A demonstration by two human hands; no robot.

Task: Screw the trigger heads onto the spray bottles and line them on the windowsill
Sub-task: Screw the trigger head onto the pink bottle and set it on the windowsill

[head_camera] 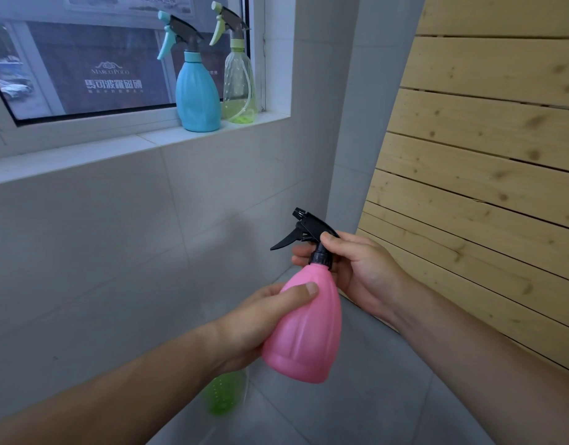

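Note:
A pink spray bottle (pixel 305 329) is held tilted in mid-air below the windowsill. My left hand (pixel 260 316) wraps its body from the left, thumb across the front. My right hand (pixel 357 268) pinches the black trigger head (pixel 309 231) at its collar on the bottle's neck. On the white windowsill (pixel 84 155) stand a blue bottle (pixel 197 91) with a blue trigger head and, to its right, a clear yellow-green bottle (pixel 240 88) with a pale green trigger head.
A green bottle (pixel 223 395) lies on the grey floor under my left wrist, partly hidden. A wooden slatted panel (pixel 485 155) leans at the right. White tiled wall runs below the sill; the sill's left stretch is bare.

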